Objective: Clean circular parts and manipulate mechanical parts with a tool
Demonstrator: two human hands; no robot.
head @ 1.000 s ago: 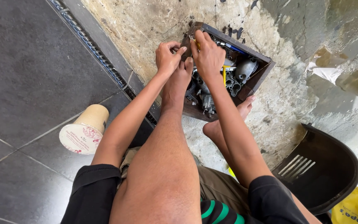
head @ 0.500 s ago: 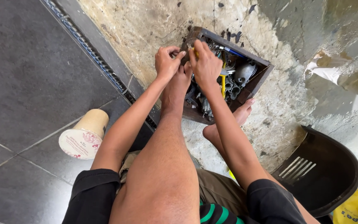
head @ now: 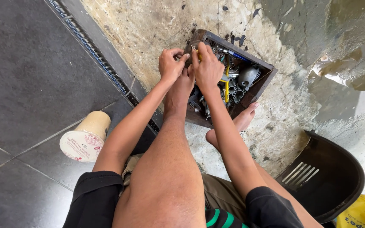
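**Two hands at the near corner of one wooden box**

One dark wooden box [head: 262,82] sits on the rough concrete floor [head: 157,29], filled with grey metal fittings and one yellow-handled tool [head: 227,84]; the fittings are too jumbled to count. Both hands meet over the box's near-left corner. The left hand [head: 170,64] is curled, fingertips pinched together toward the right hand [head: 208,67], whose fingers close on a small yellowish piece [head: 199,55]; what the left hand grips, if anything, cannot be told. One bare foot [head: 182,90] rests against the box, a second foot [head: 237,122] lies beside it. One paper cup [head: 87,135] lies tipped on the dark tiles, one black plastic chair [head: 326,177] stands at right.

Compared with half a second ago, the hands sit closer together, fingertips nearly touching; box, cup and chair are unmoved.
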